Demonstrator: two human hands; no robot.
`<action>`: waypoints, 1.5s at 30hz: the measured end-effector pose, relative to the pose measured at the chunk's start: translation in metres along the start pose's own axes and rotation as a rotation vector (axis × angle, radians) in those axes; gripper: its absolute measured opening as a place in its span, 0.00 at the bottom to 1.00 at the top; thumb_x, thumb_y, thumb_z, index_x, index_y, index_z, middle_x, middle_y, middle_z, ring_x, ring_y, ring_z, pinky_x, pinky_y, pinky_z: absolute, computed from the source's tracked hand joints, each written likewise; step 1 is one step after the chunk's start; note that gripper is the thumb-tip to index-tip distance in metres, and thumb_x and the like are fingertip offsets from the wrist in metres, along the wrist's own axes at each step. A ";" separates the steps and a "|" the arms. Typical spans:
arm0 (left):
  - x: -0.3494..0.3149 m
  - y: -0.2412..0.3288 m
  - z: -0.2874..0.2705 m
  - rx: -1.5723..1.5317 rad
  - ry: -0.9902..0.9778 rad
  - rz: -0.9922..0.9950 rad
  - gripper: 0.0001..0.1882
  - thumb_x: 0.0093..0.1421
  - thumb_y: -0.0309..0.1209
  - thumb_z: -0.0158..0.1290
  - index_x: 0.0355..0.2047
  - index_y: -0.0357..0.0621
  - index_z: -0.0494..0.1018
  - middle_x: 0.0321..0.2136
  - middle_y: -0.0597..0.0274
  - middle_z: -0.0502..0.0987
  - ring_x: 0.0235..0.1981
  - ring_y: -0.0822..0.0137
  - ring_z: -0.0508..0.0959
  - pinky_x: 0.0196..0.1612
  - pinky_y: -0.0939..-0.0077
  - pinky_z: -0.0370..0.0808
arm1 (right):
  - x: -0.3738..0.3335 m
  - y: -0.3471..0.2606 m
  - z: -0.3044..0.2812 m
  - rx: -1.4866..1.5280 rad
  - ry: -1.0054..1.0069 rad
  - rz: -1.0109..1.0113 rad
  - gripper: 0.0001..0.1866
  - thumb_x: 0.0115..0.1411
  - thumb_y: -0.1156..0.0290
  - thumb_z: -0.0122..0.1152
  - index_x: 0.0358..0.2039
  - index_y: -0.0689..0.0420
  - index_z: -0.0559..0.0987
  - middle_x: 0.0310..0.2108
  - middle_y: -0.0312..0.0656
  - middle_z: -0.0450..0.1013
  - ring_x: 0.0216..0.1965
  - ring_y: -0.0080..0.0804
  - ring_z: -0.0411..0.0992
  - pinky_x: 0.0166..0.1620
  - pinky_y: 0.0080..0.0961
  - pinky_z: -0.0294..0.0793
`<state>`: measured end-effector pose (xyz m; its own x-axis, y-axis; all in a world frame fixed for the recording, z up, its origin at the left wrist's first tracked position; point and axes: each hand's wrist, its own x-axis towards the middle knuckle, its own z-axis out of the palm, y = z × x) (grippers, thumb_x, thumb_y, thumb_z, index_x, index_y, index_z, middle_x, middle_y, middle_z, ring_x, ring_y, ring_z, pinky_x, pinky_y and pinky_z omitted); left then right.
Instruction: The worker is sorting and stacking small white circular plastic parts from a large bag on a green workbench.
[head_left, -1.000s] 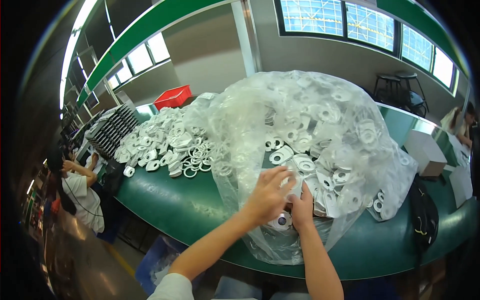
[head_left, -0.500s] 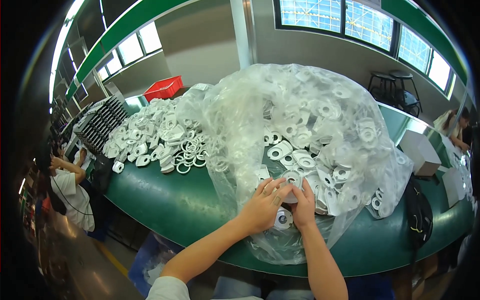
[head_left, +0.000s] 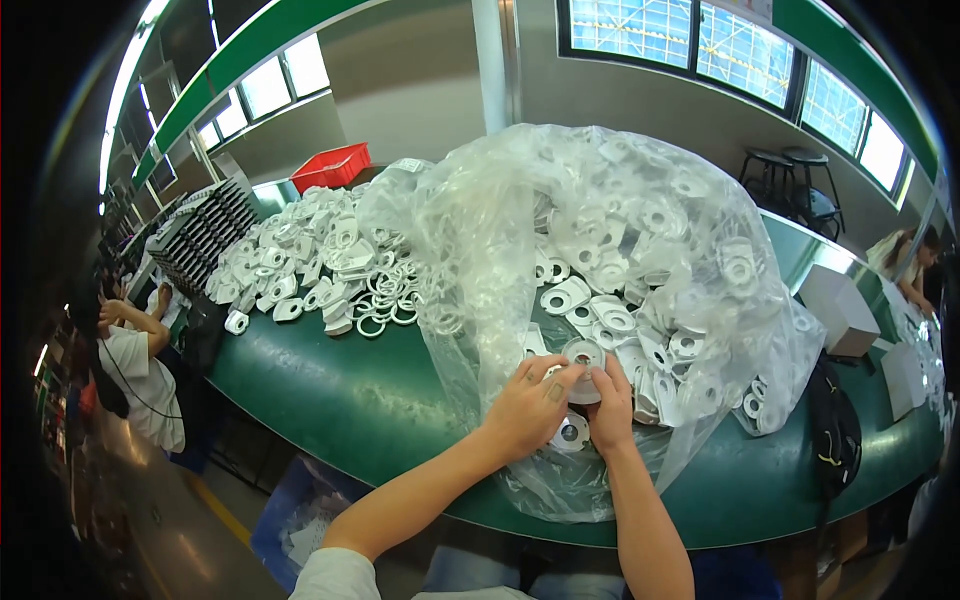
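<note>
Both my hands meet at the near edge of a large clear plastic bag (head_left: 480, 250) full of white plastic parts. Between them is a white round plastic part (head_left: 584, 352) with a hole in its middle. My left hand (head_left: 528, 405) closes on it from the left, its fingertips bent over the front. From the right, my right hand (head_left: 609, 408) grips the same part, thumb toward its centre. Just below the fingers, another white part with a round hole (head_left: 571, 432) lies on the plastic. Loose white parts (head_left: 612, 314) are heaped beyond my hands in the bag's opening.
A pile of white parts (head_left: 290, 255) and several white rings (head_left: 385, 298) lie left on the green table (head_left: 320, 385). Behind them are a red bin (head_left: 332, 168) and stacked black trays (head_left: 205, 238). A black bag (head_left: 835, 425) and white box (head_left: 840, 308) stand right. People work at both sides.
My fingers have shifted on the white part, so more of its round face now shows. The view has tilted slightly; the heaps and the bag look the same.
</note>
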<state>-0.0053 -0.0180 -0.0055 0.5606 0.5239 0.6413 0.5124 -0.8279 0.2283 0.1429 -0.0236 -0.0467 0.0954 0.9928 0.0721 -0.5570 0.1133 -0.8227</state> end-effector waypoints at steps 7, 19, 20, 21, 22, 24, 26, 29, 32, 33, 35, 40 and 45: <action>0.001 -0.012 -0.003 -0.352 0.166 -0.149 0.21 0.47 0.20 0.58 0.43 0.41 0.71 0.31 0.60 0.73 0.38 0.60 0.72 0.42 0.70 0.69 | -0.007 -0.003 0.011 -0.182 0.006 -0.010 0.18 0.66 0.63 0.43 0.45 0.65 0.71 0.41 0.41 0.72 0.43 0.24 0.70 0.45 0.19 0.69; -0.001 -0.031 0.010 -0.973 0.262 -0.677 0.15 0.53 0.19 0.57 0.42 0.35 0.71 0.34 0.63 0.74 0.33 0.76 0.75 0.38 0.83 0.73 | -0.015 -0.011 0.028 -0.464 -0.158 -0.071 0.12 0.58 0.76 0.53 0.43 0.62 0.70 0.34 0.40 0.73 0.29 0.24 0.74 0.32 0.19 0.72; -0.002 -0.034 0.010 -1.020 0.241 -0.682 0.16 0.53 0.18 0.56 0.43 0.33 0.70 0.33 0.62 0.75 0.34 0.76 0.75 0.38 0.84 0.73 | -0.016 -0.013 0.030 -0.468 -0.151 -0.068 0.12 0.58 0.76 0.53 0.43 0.62 0.70 0.34 0.40 0.73 0.29 0.24 0.74 0.32 0.19 0.72; -0.002 -0.035 0.011 -1.026 0.238 -0.684 0.16 0.53 0.18 0.56 0.43 0.33 0.70 0.33 0.62 0.75 0.34 0.76 0.75 0.38 0.84 0.73 | -0.016 -0.016 0.031 -0.414 -0.147 -0.031 0.11 0.59 0.77 0.53 0.43 0.63 0.71 0.34 0.40 0.73 0.29 0.23 0.73 0.32 0.19 0.72; -0.002 -0.037 0.010 -1.076 0.204 -0.681 0.15 0.53 0.18 0.56 0.42 0.33 0.70 0.33 0.62 0.75 0.34 0.76 0.75 0.38 0.83 0.74 | -0.016 -0.017 0.032 -0.360 -0.144 0.006 0.10 0.59 0.77 0.52 0.42 0.63 0.71 0.35 0.40 0.73 0.29 0.23 0.73 0.32 0.19 0.72; -0.001 -0.036 0.007 -1.126 0.170 -0.681 0.15 0.53 0.18 0.56 0.42 0.33 0.70 0.32 0.62 0.75 0.33 0.75 0.75 0.38 0.82 0.74 | -0.017 -0.021 0.034 -0.351 -0.139 0.013 0.10 0.59 0.77 0.52 0.41 0.63 0.72 0.34 0.40 0.73 0.28 0.22 0.73 0.32 0.18 0.72; 0.001 -0.033 0.004 -1.226 0.102 -0.730 0.13 0.53 0.19 0.56 0.40 0.33 0.70 0.32 0.61 0.76 0.33 0.74 0.76 0.37 0.79 0.75 | -0.019 -0.021 0.034 -0.342 -0.138 0.017 0.09 0.59 0.76 0.52 0.41 0.63 0.72 0.33 0.39 0.73 0.28 0.22 0.73 0.31 0.18 0.72; -0.001 -0.034 0.004 -1.196 0.108 -0.721 0.11 0.54 0.19 0.57 0.38 0.33 0.70 0.33 0.59 0.76 0.34 0.73 0.76 0.35 0.77 0.76 | -0.017 -0.019 0.031 -0.437 -0.169 0.003 0.09 0.59 0.76 0.53 0.40 0.63 0.73 0.31 0.39 0.74 0.28 0.22 0.73 0.31 0.18 0.72; -0.003 -0.038 0.005 -1.157 0.108 -0.692 0.10 0.54 0.20 0.56 0.37 0.32 0.72 0.32 0.60 0.77 0.32 0.74 0.77 0.35 0.79 0.76 | -0.012 -0.009 0.023 -0.500 -0.189 -0.065 0.10 0.59 0.75 0.52 0.41 0.65 0.72 0.30 0.41 0.74 0.25 0.25 0.74 0.29 0.18 0.73; -0.003 -0.038 0.005 -1.151 0.114 -0.696 0.10 0.54 0.20 0.56 0.37 0.32 0.72 0.32 0.60 0.77 0.32 0.74 0.77 0.35 0.79 0.76 | -0.010 -0.007 0.018 -0.608 -0.177 -0.132 0.10 0.59 0.75 0.52 0.41 0.65 0.73 0.30 0.41 0.74 0.25 0.25 0.74 0.28 0.18 0.74; 0.001 -0.036 0.005 -0.920 0.077 -0.615 0.09 0.55 0.20 0.56 0.37 0.32 0.73 0.29 0.61 0.78 0.30 0.75 0.77 0.35 0.81 0.75 | -0.010 -0.009 0.018 -0.706 -0.177 -0.197 0.10 0.59 0.75 0.52 0.41 0.65 0.73 0.30 0.42 0.74 0.25 0.26 0.74 0.28 0.19 0.74; 0.004 -0.087 -0.041 -0.378 0.558 -0.603 0.07 0.56 0.25 0.54 0.35 0.36 0.76 0.27 0.59 0.78 0.24 0.72 0.76 0.28 0.79 0.72 | -0.012 -0.013 0.023 -0.352 -0.054 0.014 0.09 0.60 0.75 0.51 0.40 0.64 0.72 0.30 0.45 0.75 0.26 0.31 0.76 0.25 0.23 0.76; -0.058 -0.196 -0.060 0.104 0.643 -0.699 0.08 0.51 0.26 0.56 0.33 0.39 0.77 0.31 0.56 0.77 0.32 0.59 0.75 0.38 0.69 0.71 | -0.012 -0.012 0.031 -0.356 -0.048 0.054 0.07 0.59 0.78 0.50 0.38 0.64 0.71 0.30 0.47 0.74 0.27 0.30 0.76 0.25 0.22 0.76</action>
<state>-0.1772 0.1015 -0.0440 -0.3431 0.6569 0.6714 0.6683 -0.3316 0.6659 0.1231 -0.0357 -0.0201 0.0297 0.9987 0.0426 -0.2368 0.0484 -0.9703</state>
